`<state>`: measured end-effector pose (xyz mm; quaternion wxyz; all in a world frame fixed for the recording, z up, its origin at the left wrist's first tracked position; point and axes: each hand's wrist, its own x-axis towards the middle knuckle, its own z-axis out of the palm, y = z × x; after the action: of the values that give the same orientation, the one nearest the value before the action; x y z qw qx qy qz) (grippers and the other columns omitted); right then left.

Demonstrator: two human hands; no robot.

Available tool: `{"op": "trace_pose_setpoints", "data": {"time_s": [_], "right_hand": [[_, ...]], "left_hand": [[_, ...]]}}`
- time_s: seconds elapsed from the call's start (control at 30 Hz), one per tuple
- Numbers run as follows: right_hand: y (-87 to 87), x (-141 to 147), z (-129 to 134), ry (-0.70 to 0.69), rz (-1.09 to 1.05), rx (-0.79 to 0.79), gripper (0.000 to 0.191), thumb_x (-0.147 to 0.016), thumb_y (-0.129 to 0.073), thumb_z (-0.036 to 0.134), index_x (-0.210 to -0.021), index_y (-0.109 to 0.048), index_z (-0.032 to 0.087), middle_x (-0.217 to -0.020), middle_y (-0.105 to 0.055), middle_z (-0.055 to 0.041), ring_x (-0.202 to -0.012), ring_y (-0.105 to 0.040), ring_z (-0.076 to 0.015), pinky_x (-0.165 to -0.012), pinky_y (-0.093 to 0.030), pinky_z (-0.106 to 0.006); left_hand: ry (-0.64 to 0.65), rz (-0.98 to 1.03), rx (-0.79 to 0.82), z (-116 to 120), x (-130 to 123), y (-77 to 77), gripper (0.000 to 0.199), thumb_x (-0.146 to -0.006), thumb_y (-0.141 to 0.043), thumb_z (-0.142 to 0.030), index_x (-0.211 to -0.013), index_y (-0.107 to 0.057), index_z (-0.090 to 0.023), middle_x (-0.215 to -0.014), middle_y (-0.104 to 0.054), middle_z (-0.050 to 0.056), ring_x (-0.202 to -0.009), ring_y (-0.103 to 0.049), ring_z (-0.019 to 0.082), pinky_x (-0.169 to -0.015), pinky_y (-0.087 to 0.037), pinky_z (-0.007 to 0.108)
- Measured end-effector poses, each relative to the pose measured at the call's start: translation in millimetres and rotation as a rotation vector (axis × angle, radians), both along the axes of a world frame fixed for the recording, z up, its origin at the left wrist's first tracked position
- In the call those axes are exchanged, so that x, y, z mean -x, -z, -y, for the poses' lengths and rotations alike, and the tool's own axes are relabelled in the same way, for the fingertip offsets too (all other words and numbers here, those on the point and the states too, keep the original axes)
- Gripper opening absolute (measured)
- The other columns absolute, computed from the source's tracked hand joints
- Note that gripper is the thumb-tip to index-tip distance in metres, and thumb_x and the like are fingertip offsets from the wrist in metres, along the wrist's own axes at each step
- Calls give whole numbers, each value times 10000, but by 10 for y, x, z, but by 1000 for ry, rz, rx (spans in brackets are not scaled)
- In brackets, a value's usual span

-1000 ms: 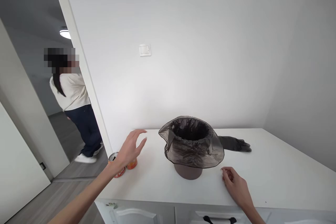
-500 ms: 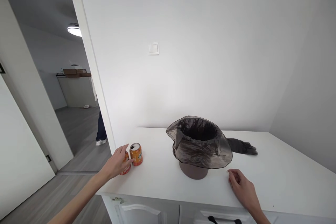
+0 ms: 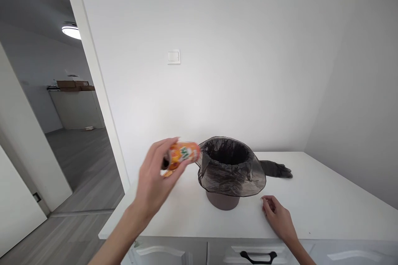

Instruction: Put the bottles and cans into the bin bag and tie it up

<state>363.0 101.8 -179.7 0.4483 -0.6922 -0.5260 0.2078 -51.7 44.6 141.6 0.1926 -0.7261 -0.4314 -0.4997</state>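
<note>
Held up in my left hand [image 3: 158, 169] is an orange soda can [image 3: 186, 153], tilted on its side, its far end near the left rim of the bin's bag. Behind my fingers a bit of a second orange can [image 3: 168, 173] shows, mostly hidden. The brown bin [image 3: 223, 201] stands upright, lined with a dark translucent bag [image 3: 230, 180] folded over its rim. My right hand [image 3: 278, 217] rests on the white countertop right of the bin, fingers curled in, nothing visible in them.
A dark bunched bag or glove [image 3: 276, 169] lies behind and right of the bin. The white countertop [image 3: 329, 198] ends at drawers with a black handle [image 3: 258, 258]. A wall with a switch [image 3: 173, 56] rises behind; a doorway opens at the left.
My left hand has closed on a can, lifted it from the countertop and carried it right towards the bin. The view has shifted slightly right. The person in the doorway is out of view.
</note>
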Motion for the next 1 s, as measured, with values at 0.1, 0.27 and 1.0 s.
{"op": "trace_pose_setpoints", "data": {"time_s": [0.1,0.27,1.0], "right_hand": [[-55,37,16,8,-7,-12,365,-902,-451,539,-1025,-635,248,-794,-734,-24,-737,-687,-225,-749,-487,-331],[-172,88,53,15,-8,-29,377,-906,-438,544,-1012,-635,240,-779,-728,-34,-722,-684,-230,-736,-486,-341],[-254,100,64,15,-26,-33,381,-905,-441,550,-989,-641,236,-762,-721,-25,-701,-669,-220,-722,-484,-339]], "left_hand": [[216,27,-1,-57,-550,-220,415,-979,-641,-437,-1366,-565,-306,-1216,-675,87,-1048,-673,245,-830,-582,364],[486,57,192,-603,-1104,-246,420,-959,-678,-351,-1352,-541,-295,-1236,-674,52,-1078,-675,218,-931,-560,365],[-99,-155,872,-1732,68,2059,584,-801,-690,-492,-1283,-579,-181,-1228,-679,196,-1170,-627,402,-982,-442,493]]}}
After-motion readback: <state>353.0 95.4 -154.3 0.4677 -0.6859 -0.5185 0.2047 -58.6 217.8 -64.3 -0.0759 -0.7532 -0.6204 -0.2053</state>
